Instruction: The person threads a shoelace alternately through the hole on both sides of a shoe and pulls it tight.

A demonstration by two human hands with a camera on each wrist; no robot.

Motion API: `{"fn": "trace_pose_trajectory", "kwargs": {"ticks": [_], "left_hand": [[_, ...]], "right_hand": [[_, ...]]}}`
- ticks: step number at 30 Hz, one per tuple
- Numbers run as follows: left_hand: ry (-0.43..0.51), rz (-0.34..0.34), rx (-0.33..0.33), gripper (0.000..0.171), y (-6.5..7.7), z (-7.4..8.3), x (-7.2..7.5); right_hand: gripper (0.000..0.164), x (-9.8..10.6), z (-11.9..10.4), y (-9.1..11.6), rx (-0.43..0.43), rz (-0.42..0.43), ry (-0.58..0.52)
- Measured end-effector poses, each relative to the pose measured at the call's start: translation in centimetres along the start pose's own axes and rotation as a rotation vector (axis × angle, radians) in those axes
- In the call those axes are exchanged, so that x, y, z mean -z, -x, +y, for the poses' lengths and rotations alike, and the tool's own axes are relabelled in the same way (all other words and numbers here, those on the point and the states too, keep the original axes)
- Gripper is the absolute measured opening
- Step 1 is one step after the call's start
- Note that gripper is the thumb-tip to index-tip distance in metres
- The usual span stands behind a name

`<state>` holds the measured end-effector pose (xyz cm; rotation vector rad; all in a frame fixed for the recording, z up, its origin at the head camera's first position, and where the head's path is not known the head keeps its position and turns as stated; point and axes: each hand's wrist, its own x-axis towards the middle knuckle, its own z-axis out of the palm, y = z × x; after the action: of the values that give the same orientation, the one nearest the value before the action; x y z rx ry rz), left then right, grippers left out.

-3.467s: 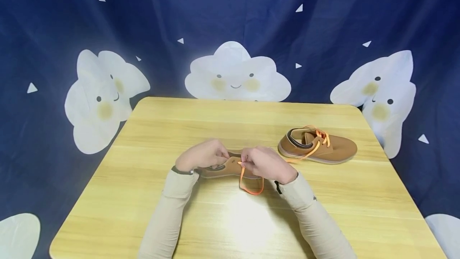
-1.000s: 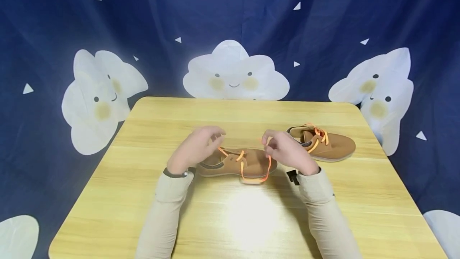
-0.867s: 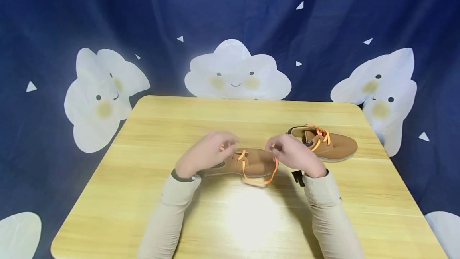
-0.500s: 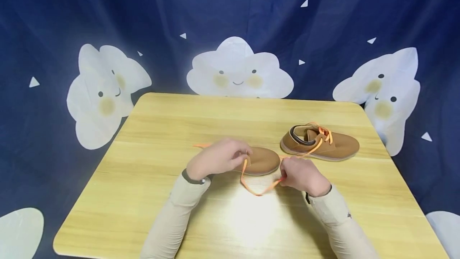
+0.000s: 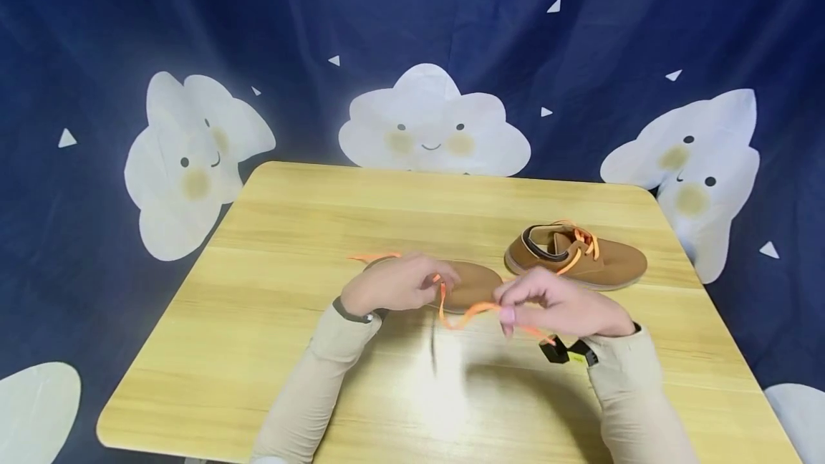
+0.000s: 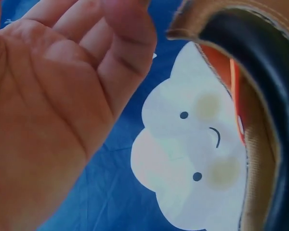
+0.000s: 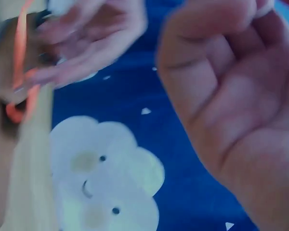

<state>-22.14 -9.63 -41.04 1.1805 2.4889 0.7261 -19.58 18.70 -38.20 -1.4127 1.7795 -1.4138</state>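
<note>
A brown shoe (image 5: pixel 475 279) with orange laces lies mid-table, toe to the right, its heel half mostly covered by my left hand (image 5: pixel 396 283). That hand's extended fingers reach the eyelets and touch the lace there, as the right wrist view shows. My right hand (image 5: pixel 557 303), raised over the table right of the toe, pinches the orange shoelace (image 5: pixel 460 322) between thumb and fingers. From the eyelets the lace runs slack to this pinch, and its tail hangs beyond it. In the left wrist view the shoe's dark padded collar (image 6: pixel 241 36) stands beside my palm.
A second brown shoe (image 5: pixel 621 263), its orange laces threaded, stands behind my right hand. Another lace end (image 5: pixel 367 258) sticks out left of my left hand. The wooden table (image 5: pixel 309 192) reaches back to a blue curtain (image 5: pixel 296 13) with white clouds.
My left hand has moved from above the collar to the eyelets. My right hand went down beside the toe, then up and right, drawing the pinched lace along.
</note>
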Motion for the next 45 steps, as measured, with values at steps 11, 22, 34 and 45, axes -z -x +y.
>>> {"fn": "trace_pose_trajectory", "kwargs": {"ticks": [11,22,34,45], "left_hand": [[0.121,0.045,0.028,0.013,-1.1,-1.2,-0.8],[0.435,0.136,-0.004,0.022,-1.7,-2.3,-1.7],[0.711,0.332,0.060,0.023,-1.5,-1.3,-0.7],[0.713,0.384,0.026,0.026,-1.2,-0.1,-0.2]], "right_hand": [[0.039,2.6,0.0,-4.8,0.084,0.533,-0.573],[0.039,3.3,7.5,-6.6,-0.182,0.738,-0.847],[0.038,2.2,7.9,-6.8,-0.296,0.600,-0.208],[0.017,0.9,7.0,-7.9,-0.128,0.642,0.392]]}}
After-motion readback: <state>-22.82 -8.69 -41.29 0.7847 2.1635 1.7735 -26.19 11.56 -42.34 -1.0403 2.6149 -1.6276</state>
